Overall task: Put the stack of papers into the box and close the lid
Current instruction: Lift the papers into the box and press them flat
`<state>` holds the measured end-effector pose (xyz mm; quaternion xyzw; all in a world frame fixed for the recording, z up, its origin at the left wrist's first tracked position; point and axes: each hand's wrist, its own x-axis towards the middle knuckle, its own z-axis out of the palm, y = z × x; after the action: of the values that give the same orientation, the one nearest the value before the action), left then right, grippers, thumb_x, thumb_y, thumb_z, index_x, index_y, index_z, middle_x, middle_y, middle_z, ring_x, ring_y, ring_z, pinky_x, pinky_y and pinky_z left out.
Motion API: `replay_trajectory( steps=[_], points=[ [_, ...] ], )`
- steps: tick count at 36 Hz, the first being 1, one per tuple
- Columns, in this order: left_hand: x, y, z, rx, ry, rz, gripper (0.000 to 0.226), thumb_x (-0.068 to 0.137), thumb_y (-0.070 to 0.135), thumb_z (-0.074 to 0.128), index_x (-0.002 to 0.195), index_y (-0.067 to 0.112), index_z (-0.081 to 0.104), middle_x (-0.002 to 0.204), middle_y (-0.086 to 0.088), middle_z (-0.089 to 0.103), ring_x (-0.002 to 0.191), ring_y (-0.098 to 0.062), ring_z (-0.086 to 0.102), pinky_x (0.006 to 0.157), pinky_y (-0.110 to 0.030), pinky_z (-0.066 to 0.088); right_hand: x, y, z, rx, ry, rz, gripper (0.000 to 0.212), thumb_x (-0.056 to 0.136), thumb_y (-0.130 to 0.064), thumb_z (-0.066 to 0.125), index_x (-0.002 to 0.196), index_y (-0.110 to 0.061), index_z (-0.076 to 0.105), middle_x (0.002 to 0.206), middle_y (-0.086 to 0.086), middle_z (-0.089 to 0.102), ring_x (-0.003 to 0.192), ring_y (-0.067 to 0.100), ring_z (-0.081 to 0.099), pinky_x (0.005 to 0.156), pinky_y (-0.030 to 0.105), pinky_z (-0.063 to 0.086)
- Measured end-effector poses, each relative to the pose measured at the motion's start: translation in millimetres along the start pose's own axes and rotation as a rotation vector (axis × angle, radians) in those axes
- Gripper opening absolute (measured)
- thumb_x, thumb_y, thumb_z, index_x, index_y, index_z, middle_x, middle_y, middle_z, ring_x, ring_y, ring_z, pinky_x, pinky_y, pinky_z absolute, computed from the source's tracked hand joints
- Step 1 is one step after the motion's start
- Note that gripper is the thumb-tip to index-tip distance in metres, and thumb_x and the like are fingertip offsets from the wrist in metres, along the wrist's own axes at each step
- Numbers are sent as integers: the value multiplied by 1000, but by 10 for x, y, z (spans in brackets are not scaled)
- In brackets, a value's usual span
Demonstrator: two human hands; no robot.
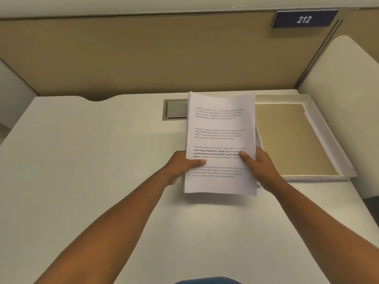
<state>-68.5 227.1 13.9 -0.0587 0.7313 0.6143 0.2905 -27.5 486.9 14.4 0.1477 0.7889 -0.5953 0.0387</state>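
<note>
A stack of white printed papers (pixel 220 128) is held above the desk, just left of the box. My left hand (pixel 182 162) grips its lower left edge with the thumb on top. My right hand (pixel 256 162) grips its lower right edge the same way. The shallow white box (pixel 328 136) lies open on the right, its tan bottom (pixel 287 136) bare. The stack covers the box's left edge. I cannot tell which part is the lid.
The white desk (pixel 92 160) has a grey cable hatch (pixel 175 109) behind the papers. A tan partition (pixel 143 54) stands at the back with a blue sign reading 212 (pixel 303 19). A white panel (pixel 348 89) rises at the right.
</note>
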Motion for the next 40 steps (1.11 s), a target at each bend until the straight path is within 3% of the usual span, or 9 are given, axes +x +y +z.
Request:
replay_trajectory(
  steps=[3,8,15,20,24,28,31,34,40],
  points=[
    [245,138,-1,-56,-54,-94,51,76,16,85,124,8,69,121,-7,74,107,-24,72,99,-40,55,266,-30,-64,-18,-1,68,33,95,-30,62,124,-13,62,114,9,72,100,31,71,89,48,56],
    [600,225,77,-113,-49,-246,51,78,12,83,126,5,67,122,-11,73,108,-26,71,102,-42,53,666,-9,-83,-74,1,160,31,95,-28,63,120,-10,65,112,13,72,98,35,70,89,54,55],
    [983,189,193,-206,41,-309,50,81,7,80,128,-1,64,127,-17,69,108,-30,69,94,-40,55,1043,87,-39,-162,71,242,24,93,-32,62,111,-16,65,111,10,70,94,31,68,80,39,57],
    [1153,223,228,-185,78,-359,49,82,6,79,128,-1,62,127,-17,68,100,-28,69,73,-32,57,1180,135,35,-186,82,289,36,95,-30,61,122,-7,63,119,14,68,104,35,66,90,48,55],
    [1225,171,264,-167,145,-386,51,80,5,81,127,-2,62,127,-18,68,113,-33,67,88,-40,56,1242,155,107,-295,89,313,43,95,-33,59,126,-4,60,123,15,65,109,36,63,92,46,54],
    [1244,85,302,-140,222,-371,47,78,6,83,120,-1,64,123,-16,70,108,-32,69,86,-39,58,1262,184,153,-417,97,314,42,95,-36,58,121,-2,58,121,15,64,107,34,62,76,32,48],
    [1243,27,326,-64,280,-325,42,78,12,84,115,2,68,119,-15,72,104,-31,70,91,-43,58,1241,197,148,-486,113,284,45,94,-38,60,118,0,58,118,16,64,106,33,61,75,32,47],
    [1212,15,355,66,357,-266,42,80,22,82,115,4,68,118,-12,72,99,-27,70,83,-35,58,1207,199,127,-553,121,240,47,94,-40,59,117,0,57,116,16,65,106,33,61,72,28,39],
    [1053,61,494,384,398,-237,67,85,49,68,134,7,53,132,-13,56,116,-29,60,96,-43,55,1055,137,165,-713,112,144,53,96,-42,56,125,2,51,121,21,57,111,37,56,81,34,42]
  ],
)
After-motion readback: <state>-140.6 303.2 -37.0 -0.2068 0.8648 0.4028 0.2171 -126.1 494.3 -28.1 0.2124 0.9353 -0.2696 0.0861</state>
